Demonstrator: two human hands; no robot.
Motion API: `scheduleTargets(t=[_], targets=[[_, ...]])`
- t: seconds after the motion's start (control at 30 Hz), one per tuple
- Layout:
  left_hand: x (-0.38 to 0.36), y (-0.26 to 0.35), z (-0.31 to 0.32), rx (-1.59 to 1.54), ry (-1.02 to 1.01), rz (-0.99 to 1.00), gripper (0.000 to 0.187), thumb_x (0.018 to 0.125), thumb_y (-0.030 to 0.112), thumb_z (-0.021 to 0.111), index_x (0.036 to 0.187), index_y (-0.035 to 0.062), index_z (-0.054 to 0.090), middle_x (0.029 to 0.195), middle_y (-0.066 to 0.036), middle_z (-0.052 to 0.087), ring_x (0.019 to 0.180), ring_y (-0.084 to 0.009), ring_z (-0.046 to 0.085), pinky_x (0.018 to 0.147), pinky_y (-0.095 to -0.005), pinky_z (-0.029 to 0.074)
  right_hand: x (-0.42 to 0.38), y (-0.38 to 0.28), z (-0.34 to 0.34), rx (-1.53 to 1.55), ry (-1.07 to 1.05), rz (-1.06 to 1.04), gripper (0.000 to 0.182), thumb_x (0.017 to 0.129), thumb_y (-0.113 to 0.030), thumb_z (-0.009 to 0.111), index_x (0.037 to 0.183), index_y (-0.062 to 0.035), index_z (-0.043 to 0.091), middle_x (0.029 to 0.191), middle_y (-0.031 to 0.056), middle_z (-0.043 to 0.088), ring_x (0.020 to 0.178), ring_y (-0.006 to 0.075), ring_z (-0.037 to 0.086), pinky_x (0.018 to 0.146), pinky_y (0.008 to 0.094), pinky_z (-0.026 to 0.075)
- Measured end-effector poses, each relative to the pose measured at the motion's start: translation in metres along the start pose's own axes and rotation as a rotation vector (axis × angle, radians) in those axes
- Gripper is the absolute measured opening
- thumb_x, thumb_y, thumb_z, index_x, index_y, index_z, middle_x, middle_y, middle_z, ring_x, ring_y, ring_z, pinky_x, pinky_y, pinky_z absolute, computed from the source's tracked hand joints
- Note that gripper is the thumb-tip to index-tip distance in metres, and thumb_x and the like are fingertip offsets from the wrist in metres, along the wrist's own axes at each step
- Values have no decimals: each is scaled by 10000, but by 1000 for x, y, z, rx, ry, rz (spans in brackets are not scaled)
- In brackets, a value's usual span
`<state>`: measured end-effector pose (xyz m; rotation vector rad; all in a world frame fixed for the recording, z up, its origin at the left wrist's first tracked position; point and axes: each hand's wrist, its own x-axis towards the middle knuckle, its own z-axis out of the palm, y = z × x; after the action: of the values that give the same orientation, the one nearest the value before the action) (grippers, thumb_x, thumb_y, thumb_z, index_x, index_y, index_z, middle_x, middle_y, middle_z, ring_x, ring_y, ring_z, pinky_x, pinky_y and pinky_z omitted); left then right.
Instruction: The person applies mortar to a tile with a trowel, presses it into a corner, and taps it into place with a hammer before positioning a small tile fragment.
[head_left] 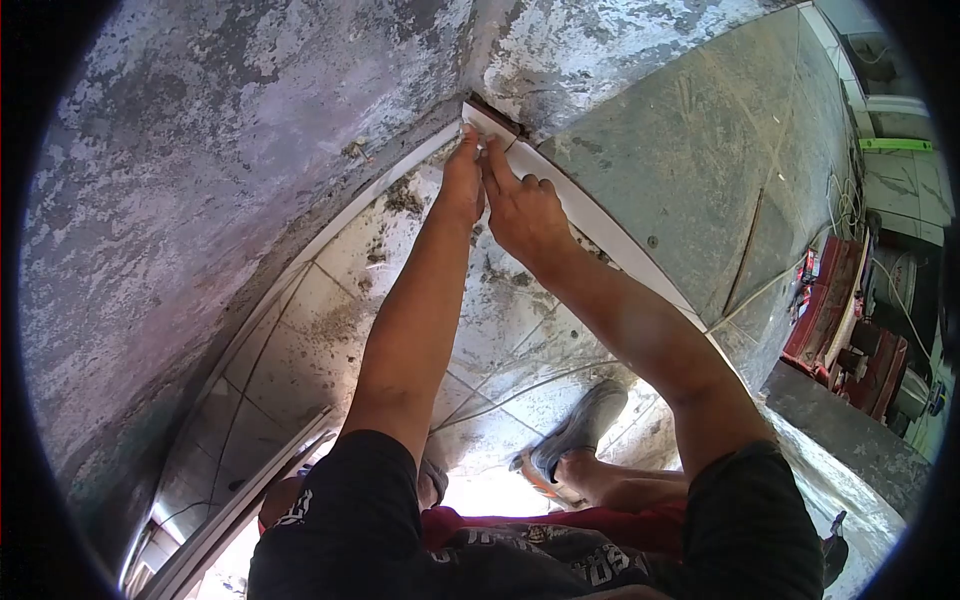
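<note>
Both my hands are at the inner corner where two walls meet the floor, by a short white tile strip (487, 123). My left hand (462, 182) is closed, its thumb and fingertips against the strip's left end; whatever lies within its grip is hidden. Beside it, my right hand (530, 215) reaches in with the index finger stretched onto the strip and the other fingers loosely bent. From the short piece, a longer white baseboard tile (600, 222) runs along the foot of the right wall, with a dark joint between the two.
Dirt and crumbs cover the white floor tiles (340, 310). A cable (530, 385) crosses the floor near my shoe (585, 425). At the lower left lies a long metal frame (240, 505). A red toolbox (825, 310) stands at right, and a green level (895, 144) is farther back.
</note>
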<state>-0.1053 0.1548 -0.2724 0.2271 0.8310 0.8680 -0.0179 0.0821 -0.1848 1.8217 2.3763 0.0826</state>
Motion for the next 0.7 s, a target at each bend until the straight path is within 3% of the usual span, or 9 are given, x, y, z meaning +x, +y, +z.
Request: scheduleTargets(t=[0.13,0.23,0.33,0.43,0.53,0.63,0.7], targets=[[-11,6,2,3,-30,-122,714,954,607,399,1463,110,332,1485,-155,345,1350,-310,360,1074,-484,334,7,5,-21,263,157,63,608,773,-162,620,1322,36,451,1436,224,379,739,309,683,631,373,573],[2,0,-4,-41,-105,-99,719,956,610,369,1503,153,273,1559,-152,217,1420,-323,243,1095,-555,253,10,3,-36,363,128,93,668,736,-193,673,1311,58,445,1404,260,397,798,352,690,668,391,585],[3,-4,-2,-82,49,-100,628,991,524,369,1456,107,300,1364,-147,451,1208,-321,491,1020,-469,406,10,3,-32,375,120,118,666,737,-191,671,1304,75,443,1402,257,401,816,368,689,672,396,586],[11,-13,-11,-134,32,-35,603,1000,479,365,1468,109,275,1367,-140,452,1202,-336,498,1017,-483,409,8,5,-29,312,100,95,669,734,-185,673,1302,83,440,1402,253,401,827,357,690,676,393,587],[11,-22,-6,-107,177,-27,583,998,455,376,1453,101,295,1366,-144,451,1206,-341,494,1017,-490,411,2,7,-30,306,109,70,669,729,-176,673,1301,82,441,1414,237,393,832,350,691,682,388,588],[17,-42,-10,-118,-4,91,570,992,449,388,1430,88,335,1371,-142,447,1216,-343,486,1010,-486,420,-1,12,-26,265,127,59,668,721,-177,674,1295,80,450,1419,215,397,830,343,692,684,382,588],[22,-49,-14,-161,-50,66,545,995,435,382,1408,80,367,1365,-146,453,1209,-335,492,1003,-474,430,-1,12,-26,247,120,49,658,722,-172,666,1294,76,455,1428,209,391,827,339,693,686,383,588]])
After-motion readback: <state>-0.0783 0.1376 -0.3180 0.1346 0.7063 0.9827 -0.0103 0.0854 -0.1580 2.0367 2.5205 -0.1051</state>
